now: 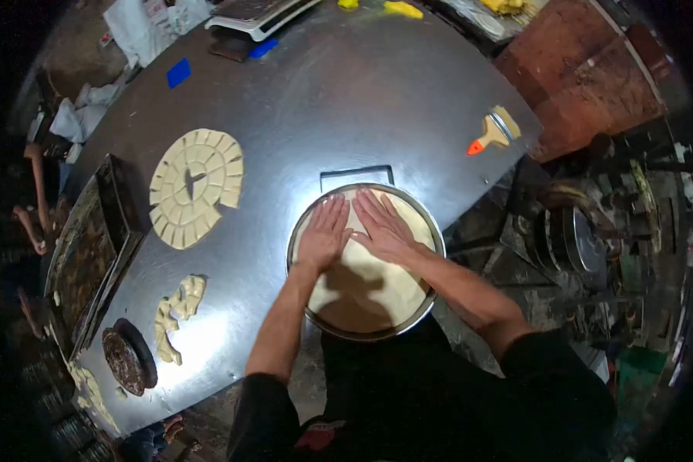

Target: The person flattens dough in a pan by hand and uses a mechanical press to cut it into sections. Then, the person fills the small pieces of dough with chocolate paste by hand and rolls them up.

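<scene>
A round metal pan (437, 231) at the table's near edge holds a flat sheet of pale dough (362, 289). Both palms lie down on the dough's upper part, side by side with the thumbs close together. My left hand (325, 231) presses on the left, its fingers extended toward the far rim. On the right, my right hand (385, 225) rests flat with its fingers stretched and slightly spread. Behind the pan, a thin rectangular metal handle or frame (356, 169) shows; whether it joins the pan I cannot tell.
Left on the metal table (285, 115) lies a cut dough disc (200, 185), with dough scraps (165, 323) and a dark round dish (127, 358) nearer. Dark trays (92, 254) stand far left. A brush (497, 131) lies right; a scale (262, 15) stands at the back.
</scene>
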{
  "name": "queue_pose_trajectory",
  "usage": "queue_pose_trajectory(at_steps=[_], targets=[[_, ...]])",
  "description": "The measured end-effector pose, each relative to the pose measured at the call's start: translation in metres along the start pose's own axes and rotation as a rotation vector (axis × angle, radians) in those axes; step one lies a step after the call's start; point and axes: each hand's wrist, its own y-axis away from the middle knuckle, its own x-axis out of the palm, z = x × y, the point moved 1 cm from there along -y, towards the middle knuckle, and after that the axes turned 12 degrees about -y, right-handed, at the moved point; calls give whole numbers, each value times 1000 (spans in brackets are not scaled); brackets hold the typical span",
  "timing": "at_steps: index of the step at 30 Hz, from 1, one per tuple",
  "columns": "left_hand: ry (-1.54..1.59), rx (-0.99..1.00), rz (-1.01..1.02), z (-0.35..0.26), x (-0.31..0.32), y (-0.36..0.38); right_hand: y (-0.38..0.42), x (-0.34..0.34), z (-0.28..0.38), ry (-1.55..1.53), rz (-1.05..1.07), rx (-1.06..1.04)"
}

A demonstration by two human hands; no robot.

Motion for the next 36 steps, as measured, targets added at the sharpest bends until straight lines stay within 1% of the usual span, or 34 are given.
queue_pose_trajectory(at_steps=[1, 2, 3, 4, 5, 6, 7, 8, 9, 10, 11, 12, 14, 15, 16, 18, 19, 20, 22, 23, 24, 26, 27, 28, 29, 30, 31, 32, 33, 34, 35, 36], targets=[[-97, 14, 53, -1, 3, -1, 0, -1, -5, -2, 36, -14], [-86, 13, 52, -2, 4, -2, -2, -3, -11, 2, 82, -44], [-86, -47, 37, -5, 5, 4, 4, -1, -16, -6, 95, -34], [-96, -102, 16, -6, 4, 8, 7, -1, -19, 75, 57, -85], [-43, -144, 11, -9, 1, 11, 8, -4, -22, 160, 10, -138], [-43, -134, 18, -13, -2, 15, 12, -5, -22, 242, -34, -184], [-67, -213, -3, -17, -4, 17, 3, -5, -27, 57, 59, -151], [-91, -289, -10, -23, -8, 25, 11, -7, -23, 44, 63, -143], [-61, -316, 9, -27, -16, 32, 15, -13, -17, -27, 52, -69], [-52, -355, 70, -29, -22, 38, 10, -21, -15, -83, 30, -14], [-86, -335, 76, -30, -27, 34, 21, -21, -15, -87, 14, 32], [-106, -315, 104, -37, -29, 36, 22, -20, -20, -86, 16, 35], [46, 1, -36, -42, -19, 8, 26, -17, -22, -81, 103, -31], [-36, -50, 75, -44, -7, -1, 31, -21, -21, -242, 59, -27], [-40, -54, 75, -46, -2, -1, 40, -21, -22, -244, 59, -33], [-62, -196, 116, -44, 0, -7, 54, -18, -27, 196, 43, -16], [-55, -190, 17, -43, -2, -6, 50, -9, -37, 200, -38, -56], [-59, -196, 13, -37, -18, -4, 47, -18, -29, 201, -39, -64], [582, -407, -32, -7, -59, -9, 29, -51, -7, -167, -2, 134], [417, -415, -274, 6, -57, -9, 23, -41, -12, -162, -30, 103], [230, -304, -272, 22, -68, -14, 15, -34, -14, -161, -38, 95], [80, -222, -241, 47, -39, -13, -2, -17, -8, 12, 53, -67], [66, -226, -251, 50, -41, -12, -17, -20, 11, 31, 132, 101], [140, -304, -198, 51, -42, -12, -31, -10, 19, 38, 126, 79], [220, -379, -131, 47, -42, -3, -35, 9, 23, 78, 86, -53], [217, -380, -119, 40, -40, 13, -30, 30, 30, 108, 50, -170], [213, -480, -119, 34, -39, 25, -30, 44, 33, 118, 13, -211], [207, -578, -133, 31, -39, 32, -33, 34, 37, 124, 4, -220], [239, -663, -117, 20, -45, 46, -28, 21, 45, 21, 61, -189], [238, -662, -109, 5, -43, 63, -21, 13, 48, -86, 119, -155], [-20, -756, -47, -6, -40, 76, -14, 12, 40, 17, -61, -127], [-277, -840, 11, -14, -44, 77, -14, 17, 27, 20, -71, -121]])
